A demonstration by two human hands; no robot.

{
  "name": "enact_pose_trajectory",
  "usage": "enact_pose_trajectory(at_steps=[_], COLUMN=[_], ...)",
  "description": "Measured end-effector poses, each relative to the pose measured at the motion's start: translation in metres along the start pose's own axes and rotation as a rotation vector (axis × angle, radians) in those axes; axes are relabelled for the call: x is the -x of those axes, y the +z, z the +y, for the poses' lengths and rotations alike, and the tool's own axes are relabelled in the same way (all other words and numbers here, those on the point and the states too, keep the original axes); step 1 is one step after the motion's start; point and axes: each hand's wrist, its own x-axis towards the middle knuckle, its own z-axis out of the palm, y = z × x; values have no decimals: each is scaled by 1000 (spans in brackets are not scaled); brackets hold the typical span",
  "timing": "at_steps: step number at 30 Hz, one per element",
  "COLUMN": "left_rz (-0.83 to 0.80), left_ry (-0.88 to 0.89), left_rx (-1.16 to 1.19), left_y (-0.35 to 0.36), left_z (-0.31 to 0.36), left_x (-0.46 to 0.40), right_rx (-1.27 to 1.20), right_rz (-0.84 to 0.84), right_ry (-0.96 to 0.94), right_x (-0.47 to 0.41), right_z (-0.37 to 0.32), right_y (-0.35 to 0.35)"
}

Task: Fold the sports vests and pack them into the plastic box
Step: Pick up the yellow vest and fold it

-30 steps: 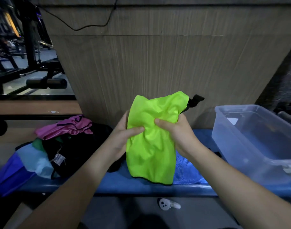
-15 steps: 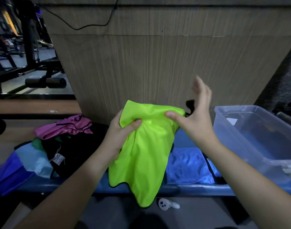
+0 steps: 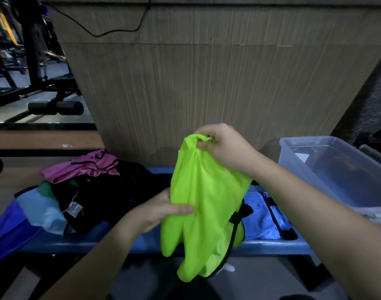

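Observation:
A neon green sports vest (image 3: 203, 204) with black trim hangs in front of me over the blue bench (image 3: 98, 239). My right hand (image 3: 224, 148) grips its bunched top edge, held up high. My left hand (image 3: 161, 211) pinches the vest's left side lower down, thumb on the front. A clear plastic box (image 3: 336, 169) stands on the bench at the right, open. A blue vest (image 3: 261, 215) lies flat on the bench behind the green one. A pile of vests (image 3: 81, 187), pink, black, green and blue, lies on the bench at the left.
A wooden panel wall (image 3: 206, 94) rises just behind the bench, with a black cable hanging across its top. Gym equipment (image 3: 44, 100) stands at the back left. A small white object (image 3: 228, 267) lies on the floor under the bench.
My right hand has closed on the top of the green vest and lifted it. My left hand slid down to its left side. The vest now hangs lower, past the bench edge.

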Motion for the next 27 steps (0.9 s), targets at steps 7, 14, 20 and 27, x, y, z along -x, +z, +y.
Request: enact_pose_trajectory(at_steps=[7, 14, 20, 27], left_rz=[-33, -20, -80, -77], left_ry=[-246, -338, -503, -436], left_rx=[3, -67, -362, -106], left_y=[-10, -76, -102, -86], left_z=[-52, -29, -36, -77], left_x=[-10, -50, -92, -94], right_rx=[-118, -308, -351, -588], right_rz=[188, 300, 273, 292], right_ry=[247, 588, 882, 847], right_x=[-18, 6, 45, 70], right_z=[64, 165, 245, 259], right_y=[-5, 25, 70, 70])
